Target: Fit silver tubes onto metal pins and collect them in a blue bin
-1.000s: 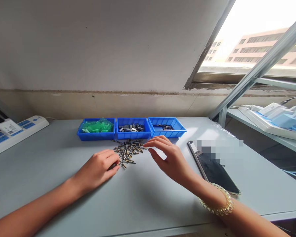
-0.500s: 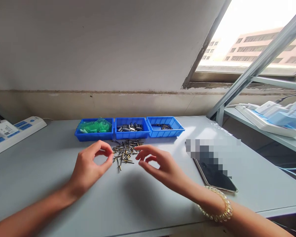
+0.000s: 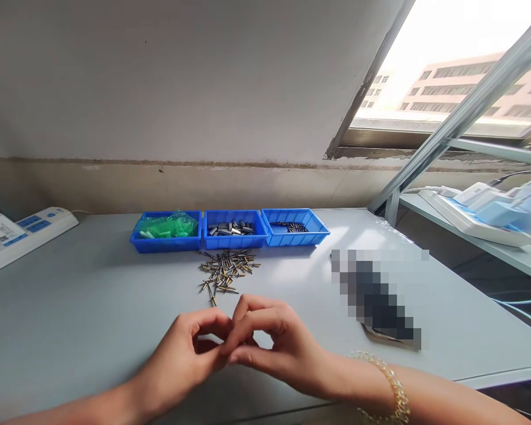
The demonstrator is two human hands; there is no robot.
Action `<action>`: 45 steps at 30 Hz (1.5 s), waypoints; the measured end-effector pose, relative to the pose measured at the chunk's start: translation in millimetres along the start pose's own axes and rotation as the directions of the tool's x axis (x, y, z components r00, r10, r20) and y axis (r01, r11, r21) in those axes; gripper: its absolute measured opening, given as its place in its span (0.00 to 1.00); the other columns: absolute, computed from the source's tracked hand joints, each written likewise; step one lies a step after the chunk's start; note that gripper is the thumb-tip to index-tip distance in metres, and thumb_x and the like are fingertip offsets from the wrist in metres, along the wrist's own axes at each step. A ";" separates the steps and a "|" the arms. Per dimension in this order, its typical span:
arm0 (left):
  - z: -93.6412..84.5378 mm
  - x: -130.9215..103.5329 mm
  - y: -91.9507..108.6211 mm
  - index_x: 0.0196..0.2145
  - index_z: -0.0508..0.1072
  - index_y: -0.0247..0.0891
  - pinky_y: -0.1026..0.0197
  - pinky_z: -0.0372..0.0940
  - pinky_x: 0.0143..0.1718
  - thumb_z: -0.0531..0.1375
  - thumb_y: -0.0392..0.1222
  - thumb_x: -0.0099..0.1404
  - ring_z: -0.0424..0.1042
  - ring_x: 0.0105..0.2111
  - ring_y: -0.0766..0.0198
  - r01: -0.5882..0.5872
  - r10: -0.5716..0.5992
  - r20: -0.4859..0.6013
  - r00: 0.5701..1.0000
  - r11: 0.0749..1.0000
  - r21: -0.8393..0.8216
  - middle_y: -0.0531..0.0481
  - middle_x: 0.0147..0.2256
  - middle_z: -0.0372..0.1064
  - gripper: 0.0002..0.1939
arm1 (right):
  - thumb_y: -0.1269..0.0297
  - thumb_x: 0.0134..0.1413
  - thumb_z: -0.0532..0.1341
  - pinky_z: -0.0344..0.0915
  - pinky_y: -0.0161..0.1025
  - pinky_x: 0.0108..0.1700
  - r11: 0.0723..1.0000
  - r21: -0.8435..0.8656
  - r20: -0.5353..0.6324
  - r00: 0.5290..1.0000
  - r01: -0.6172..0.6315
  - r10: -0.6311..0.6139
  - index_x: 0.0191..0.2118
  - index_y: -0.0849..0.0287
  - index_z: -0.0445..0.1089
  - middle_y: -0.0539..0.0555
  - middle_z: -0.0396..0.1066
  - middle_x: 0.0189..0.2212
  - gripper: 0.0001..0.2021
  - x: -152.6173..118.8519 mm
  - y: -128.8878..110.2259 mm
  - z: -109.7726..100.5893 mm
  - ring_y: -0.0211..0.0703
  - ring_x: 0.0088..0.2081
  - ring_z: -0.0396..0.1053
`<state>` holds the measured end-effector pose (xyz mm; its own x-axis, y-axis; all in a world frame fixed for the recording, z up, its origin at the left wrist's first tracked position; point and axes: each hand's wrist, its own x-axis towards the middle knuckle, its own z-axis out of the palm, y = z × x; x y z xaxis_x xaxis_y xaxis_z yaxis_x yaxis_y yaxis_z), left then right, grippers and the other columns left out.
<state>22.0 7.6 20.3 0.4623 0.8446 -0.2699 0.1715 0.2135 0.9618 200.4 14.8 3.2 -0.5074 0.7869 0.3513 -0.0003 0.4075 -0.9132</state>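
Observation:
My left hand (image 3: 190, 348) is closed in a pinch, thumb against fingertips. Its fingertips meet those of my right hand (image 3: 274, 342), which is also pinched, low over the front of the table. Whatever lies between the fingers is hidden. Just beyond my hands a loose pile of small metal pins with brass-coloured parts, which look like blind rivets (image 3: 225, 271), is spread on the table. Behind the pile stand three blue bins in a row: one with green plastic bags (image 3: 170, 226), one with short metal cylinders (image 3: 232, 228), one with a few thin dark pins (image 3: 294, 226).
A phone (image 3: 380, 307), partly blurred out, lies on the grey table (image 3: 92, 295) to the right. Power strips sit at the left (image 3: 48, 227) and on the right shelf (image 3: 478, 215). A metal frame post (image 3: 392, 206) rises at the back right.
Both hands have drawn back from the rivet pile towards me. They were apart, the right with its fingers loosely spread; now their fingertips touch and the right is pinched.

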 end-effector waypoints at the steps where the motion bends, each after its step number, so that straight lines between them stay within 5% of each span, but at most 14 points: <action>1: 0.7 -0.4 -0.4 0.27 0.74 0.36 0.58 0.67 0.40 0.67 0.44 0.54 0.74 0.38 0.53 0.014 -0.014 0.023 1.000 1.000 -0.012 0.48 0.31 0.76 0.09 | 0.57 0.57 0.66 0.66 0.35 0.32 1.000 0.008 0.013 1.000 0.018 -0.018 0.31 0.58 0.79 0.51 0.70 0.26 0.10 -0.4 0.0 0.2 0.37 0.29 0.67; 6: -3.5 1.8 -1.9 0.29 0.73 0.38 0.62 0.67 0.37 0.67 0.39 0.53 0.72 0.34 0.60 -0.008 0.006 -0.070 0.998 1.000 -0.029 0.52 0.30 0.73 0.06 | 0.63 0.57 0.66 0.66 0.35 0.32 0.999 -0.012 -0.083 0.995 0.048 -0.049 0.33 0.57 0.80 0.52 0.74 0.26 0.05 0.3 2.8 -6.3 0.38 0.29 0.69; 9: -7.4 2.6 -3.7 0.27 0.72 0.40 0.65 0.67 0.32 0.65 0.38 0.54 0.70 0.31 0.64 -0.107 0.104 -0.230 0.968 0.994 0.002 0.55 0.28 0.71 0.04 | 0.67 0.53 0.67 0.67 0.34 0.29 0.990 0.041 -0.164 0.977 -0.134 0.139 0.32 0.57 0.79 0.52 0.76 0.27 0.02 3.1 4.9 -10.1 0.38 0.29 0.71; 12: -9.5 0.0 -6.4 0.26 0.73 0.42 0.67 0.69 0.33 0.64 0.37 0.56 0.71 0.29 0.66 -0.231 0.250 -0.332 0.910 0.968 0.096 0.57 0.26 0.70 0.03 | 0.66 0.49 0.69 0.69 0.33 0.28 0.921 0.169 -0.104 0.923 -0.350 0.370 0.31 0.59 0.78 0.52 0.77 0.28 0.03 5.6 6.6 -9.2 0.38 0.28 0.71; 16: -10.8 -3.4 -10.0 0.26 0.75 0.45 0.69 0.69 0.36 0.64 0.34 0.57 0.72 0.30 0.68 -0.358 0.406 -0.366 0.837 0.913 0.194 0.59 0.27 0.72 0.06 | 0.65 0.49 0.68 0.69 0.34 0.29 0.887 0.175 -0.052 0.896 -0.427 0.442 0.31 0.60 0.77 0.51 0.76 0.28 0.05 5.7 6.5 -6.3 0.36 0.26 0.70; 19: -10.3 -1.9 -10.7 0.26 0.75 0.44 0.69 0.69 0.35 0.64 0.35 0.57 0.72 0.29 0.67 -0.324 0.371 -0.383 0.846 0.928 0.184 0.59 0.26 0.72 0.05 | 0.66 0.53 0.65 0.69 0.35 0.29 0.955 0.070 -0.171 0.939 -0.289 0.297 0.32 0.59 0.75 0.51 0.74 0.28 0.03 4.2 4.7 -5.9 0.37 0.28 0.70; 22: -6.4 0.9 -10.5 0.27 0.76 0.41 0.67 0.68 0.33 0.64 0.40 0.57 0.72 0.29 0.66 -0.192 0.211 -0.317 0.925 0.977 0.090 0.56 0.26 0.73 0.02 | 0.69 0.57 0.63 0.68 0.35 0.31 0.989 -0.150 -0.267 0.962 0.012 -0.052 0.33 0.57 0.74 0.51 0.70 0.28 0.03 3.0 2.6 -4.2 0.38 0.31 0.68; 25: -0.4 1.7 -10.5 0.28 0.76 0.38 0.65 0.67 0.33 0.65 0.42 0.56 0.72 0.30 0.64 -0.039 0.034 -0.117 0.993 0.998 -0.040 0.53 0.27 0.75 0.05 | 0.69 0.59 0.62 0.67 0.36 0.31 0.936 -0.269 -0.139 0.952 0.228 -0.272 0.33 0.58 0.74 0.51 0.68 0.26 0.04 2.4 0.7 0.0 0.37 0.29 0.66; 29: 2.7 0.3 -9.4 0.26 0.75 0.37 0.65 0.66 0.34 0.67 0.38 0.52 0.71 0.31 0.64 0.020 -0.021 -0.006 1.000 0.996 -0.085 0.54 0.27 0.73 0.05 | 0.70 0.61 0.61 0.67 0.36 0.32 0.890 -0.301 -0.012 0.932 0.342 -0.362 0.32 0.58 0.73 0.52 0.70 0.25 0.06 1.9 -0.7 1.2 0.38 0.29 0.66; 32: -0.3 -0.7 -6.7 0.28 0.74 0.38 0.64 0.67 0.34 0.65 0.39 0.54 0.72 0.30 0.63 -0.061 0.056 -0.149 0.987 0.998 -0.033 0.54 0.27 0.72 0.04 | 0.71 0.59 0.62 0.67 0.36 0.31 0.935 -0.268 -0.069 0.963 0.234 -0.261 0.32 0.58 0.72 0.51 0.72 0.25 0.04 1.6 0.8 -4.7 0.37 0.28 0.67; 35: -3.5 -2.2 -5.9 0.28 0.73 0.41 0.64 0.70 0.37 0.64 0.38 0.56 0.73 0.31 0.64 -0.184 0.185 -0.293 0.938 0.982 0.033 0.55 0.28 0.72 0.02 | 0.71 0.56 0.63 0.68 0.35 0.32 0.990 -0.135 -0.135 0.990 -0.050 0.032 0.32 0.58 0.73 0.50 0.74 0.26 0.03 2.3 4.4 -9.3 0.37 0.29 0.70; 39: -4.0 -5.2 -11.5 0.32 0.76 0.44 0.66 0.71 0.40 0.62 0.34 0.59 0.75 0.33 0.65 -0.327 0.341 -0.230 0.912 0.940 0.097 0.56 0.30 0.73 0.06 | 0.64 0.52 0.67 0.70 0.35 0.35 0.932 0.126 -0.021 0.938 -0.341 0.346 0.31 0.60 0.75 0.51 0.76 0.29 0.05 4.7 8.6 -6.3 0.38 0.32 0.73; 42: -6.5 -6.2 -14.0 0.38 0.77 0.47 0.66 0.72 0.42 0.60 0.33 0.60 0.76 0.36 0.64 -0.352 0.368 -0.184 0.911 0.929 0.117 0.55 0.33 0.75 0.11 | 0.56 0.51 0.68 0.70 0.35 0.33 0.901 0.213 0.030 0.925 -0.377 0.380 0.31 0.60 0.74 0.52 0.76 0.28 0.11 8.3 9.3 -8.4 0.40 0.32 0.74; 45: -14.8 -3.3 -10.2 0.41 0.76 0.47 0.65 0.72 0.43 0.61 0.35 0.61 0.77 0.38 0.62 -0.307 0.344 -0.270 0.899 0.937 0.169 0.54 0.35 0.77 0.11 | 0.54 0.59 0.61 0.73 0.37 0.33 0.978 -0.044 -0.136 0.971 -0.205 0.197 0.35 0.59 0.75 0.54 0.78 0.30 0.13 16.1 10.6 -28.7 0.42 0.32 0.76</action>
<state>5.8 9.9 12.1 0.2399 0.9656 0.1001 0.1659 -0.1424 0.9758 216.9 45.0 5.1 -0.3752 0.9075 0.1889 0.1415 0.2574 -0.9559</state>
